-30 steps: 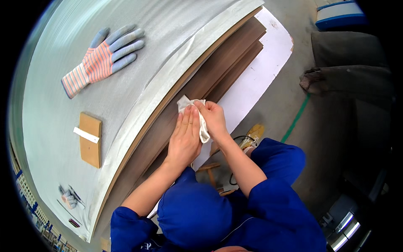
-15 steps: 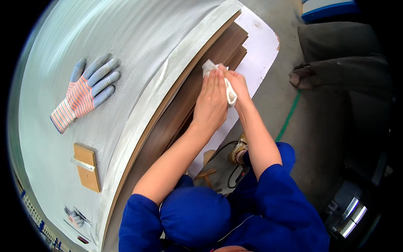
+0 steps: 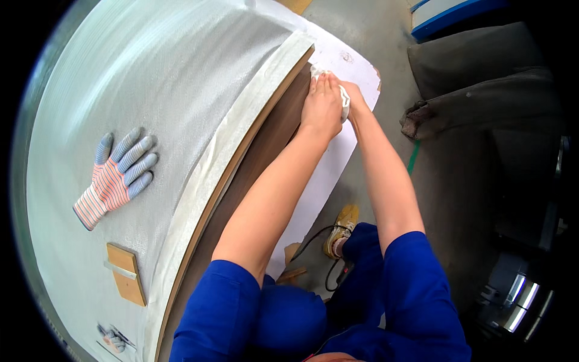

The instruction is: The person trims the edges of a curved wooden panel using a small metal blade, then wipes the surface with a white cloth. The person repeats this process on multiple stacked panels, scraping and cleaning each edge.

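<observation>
1. Broadly, a brown board [image 3: 274,134] stretches back from the left grip [image 3: 324,108].
2. Left grip lies flat, fingers straight; right grip [image 3: 354,98]: fingers hidden, closure unclear.
3. White cloth [image 3: 345,105] sits between both; wiping looks underway at the board's far end, remainder unclear.

The brown panel [image 3: 276,122] looks like matt wood.
</observation>
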